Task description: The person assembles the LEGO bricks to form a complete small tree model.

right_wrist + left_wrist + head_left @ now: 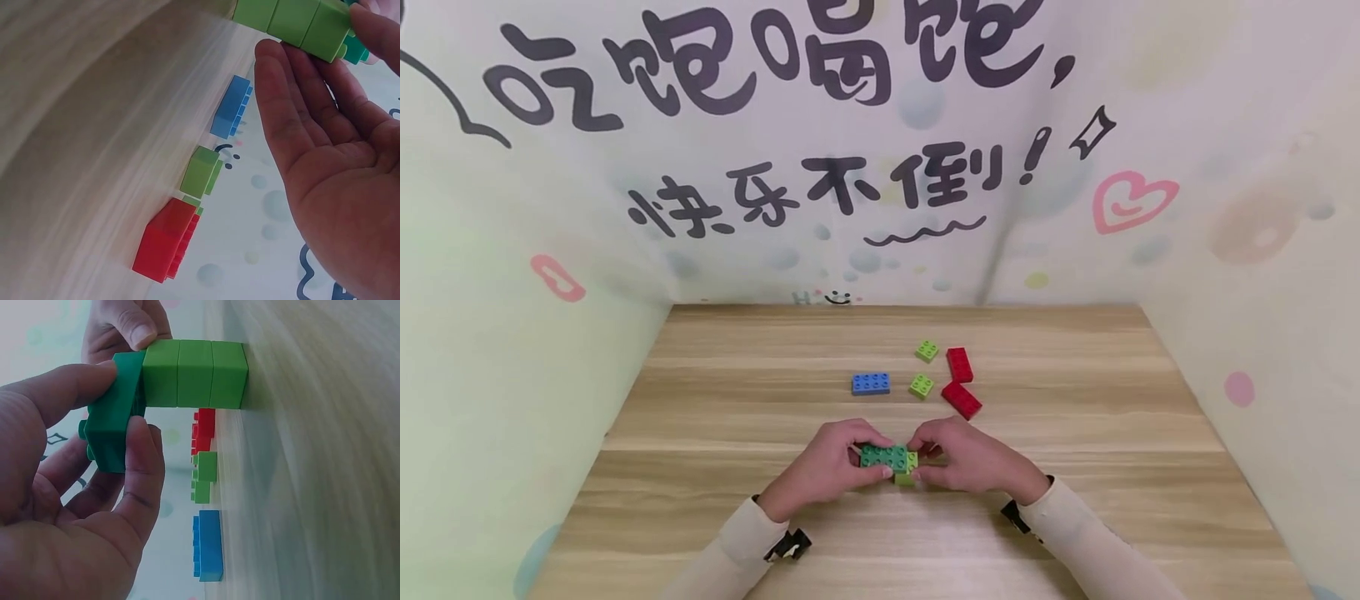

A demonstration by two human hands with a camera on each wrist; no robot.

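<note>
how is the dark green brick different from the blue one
The dark green brick is pinched in the left hand, while the blue brick is untouched. The dark green brick is raised at the top of the lime green stack, jutting out past it; the blue brick lies flat on the wooden tabletop. Both are two-by-four bricks.

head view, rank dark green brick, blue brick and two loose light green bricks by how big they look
1. Dark green brick, partly covered by the left hand
2. Blue brick
3. Near light green brick and far light green brick, too alike to rank
</note>
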